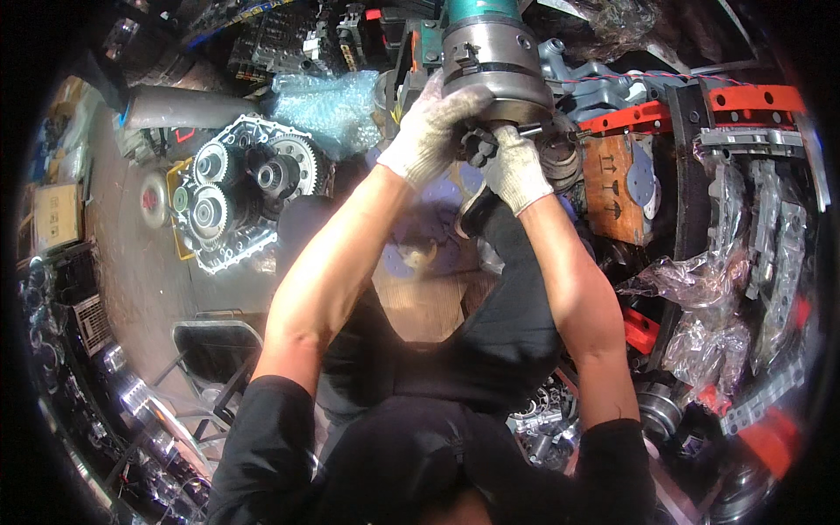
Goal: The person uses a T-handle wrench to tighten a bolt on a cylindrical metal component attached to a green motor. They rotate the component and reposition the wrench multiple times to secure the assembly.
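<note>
At the steel cylinder (493,66), left hand (437,127) and right hand (518,168) flank a dark metal fitting (479,145), grip unclear; probably stiff, best held mid-body.

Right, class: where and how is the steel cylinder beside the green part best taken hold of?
Probably by the near end of the steel cylinder, cupped on both sides, coming from the picture's lower side. Its wall is round, and its far end meets the green part, likely blocking that approach. The left hand is at its left edge.
</note>
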A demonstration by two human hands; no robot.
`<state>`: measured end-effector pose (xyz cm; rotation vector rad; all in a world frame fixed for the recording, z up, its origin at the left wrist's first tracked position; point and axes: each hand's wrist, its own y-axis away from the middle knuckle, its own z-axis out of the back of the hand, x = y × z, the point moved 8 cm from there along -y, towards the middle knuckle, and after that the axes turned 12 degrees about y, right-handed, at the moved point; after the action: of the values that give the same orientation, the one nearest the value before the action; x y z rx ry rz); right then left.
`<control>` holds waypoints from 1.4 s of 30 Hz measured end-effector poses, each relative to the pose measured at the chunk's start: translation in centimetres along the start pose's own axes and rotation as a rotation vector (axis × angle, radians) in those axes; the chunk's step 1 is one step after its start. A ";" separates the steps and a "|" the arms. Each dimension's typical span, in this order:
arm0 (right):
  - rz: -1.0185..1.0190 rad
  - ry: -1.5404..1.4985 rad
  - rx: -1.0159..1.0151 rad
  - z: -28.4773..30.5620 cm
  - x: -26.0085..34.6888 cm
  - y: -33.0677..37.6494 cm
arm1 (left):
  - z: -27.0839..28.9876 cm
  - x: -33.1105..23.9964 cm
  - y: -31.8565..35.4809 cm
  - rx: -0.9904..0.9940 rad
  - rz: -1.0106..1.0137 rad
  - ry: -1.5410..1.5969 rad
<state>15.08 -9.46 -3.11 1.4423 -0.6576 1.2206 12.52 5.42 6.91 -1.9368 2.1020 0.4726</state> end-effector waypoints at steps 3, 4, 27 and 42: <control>0.153 -0.008 0.033 -0.1 1.5 0.0 | 0.4 -0.2 -0.2 0.017 0.013 -0.090; 0.338 0.548 -0.011 -0.2 3.0 0.8 | 0.5 -0.1 -0.2 0.016 0.016 -0.109; 0.921 1.274 -0.230 5.0 28.3 6.8 | 0.8 -0.4 0.4 -0.115 -0.183 -0.417; 1.384 1.768 0.289 -1.2 29.3 1.8 | 1.1 -0.8 0.3 -0.207 -0.099 -0.491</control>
<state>22.44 -2.38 24.47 -0.5887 -0.0364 2.9415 12.27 6.66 6.21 -1.7802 1.6903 1.0565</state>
